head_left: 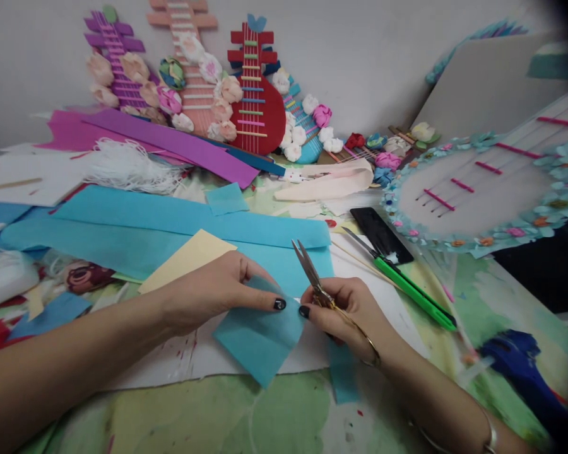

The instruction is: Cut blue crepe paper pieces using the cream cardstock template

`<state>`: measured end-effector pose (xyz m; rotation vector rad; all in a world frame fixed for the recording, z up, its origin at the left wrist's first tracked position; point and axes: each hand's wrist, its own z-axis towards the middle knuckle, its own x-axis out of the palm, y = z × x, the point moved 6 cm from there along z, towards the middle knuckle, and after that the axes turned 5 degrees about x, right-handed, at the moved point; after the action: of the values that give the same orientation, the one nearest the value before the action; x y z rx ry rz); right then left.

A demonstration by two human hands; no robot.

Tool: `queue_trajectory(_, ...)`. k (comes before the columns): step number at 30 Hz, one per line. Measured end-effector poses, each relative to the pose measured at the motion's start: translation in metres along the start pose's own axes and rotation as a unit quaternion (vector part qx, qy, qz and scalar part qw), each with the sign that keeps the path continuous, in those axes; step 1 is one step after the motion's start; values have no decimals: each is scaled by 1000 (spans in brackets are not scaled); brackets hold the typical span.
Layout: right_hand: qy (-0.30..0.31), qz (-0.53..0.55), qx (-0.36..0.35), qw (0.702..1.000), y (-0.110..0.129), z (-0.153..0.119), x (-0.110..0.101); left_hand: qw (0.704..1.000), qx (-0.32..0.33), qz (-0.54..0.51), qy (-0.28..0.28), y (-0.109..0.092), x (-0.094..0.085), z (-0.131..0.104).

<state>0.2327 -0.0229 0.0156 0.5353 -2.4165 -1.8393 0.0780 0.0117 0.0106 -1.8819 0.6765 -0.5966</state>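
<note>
A square of translucent blue paper (260, 337) hangs between my hands over a white sheet. My left hand (236, 287) pinches its upper part, thumb in front. At the paper's right corner, the fingertips of my right hand (343, 309) are pressed together; that hand also holds small gold-handled scissors (310, 268), blades pointing up and left, slightly apart. Long strips of blue paper (194, 221) lie behind my hands, with a yellow paper piece (189, 258) beside my left wrist. Another blue strip (343, 372) lies below my right hand.
To the right are a green cutter (414, 293), a black phone (381, 233) and a blue glue gun (525, 372). A flower-edged instrument model (473, 189) leans at the right. Colourful instrument models, including a red one (260, 113), stand against the wall. Purple sheets (184, 142) lie at the back left.
</note>
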Motion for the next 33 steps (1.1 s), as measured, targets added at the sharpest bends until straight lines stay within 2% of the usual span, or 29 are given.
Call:
queue_trajectory(6,-5,0,4,1000,-5,2,-5,1000,13,-2,3,-4,-3,1)
queue_trajectory(13,41,-51,5,998,-2,-2,-5,998,33,58,-8,-9,-11,-2)
queue_trajectory(18,68,-98,21,993,-4,-8,-1,997,31,73,-7,-11,-10,-4)
queue_trajectory(24,67,-132,41,988,-9,-10,1,997,29,75,-11,-10,-9,-3)
queue_trajectory(33,74,-124,44,989,-9,-9,3,995,30,91,-22,-12,-9,-4)
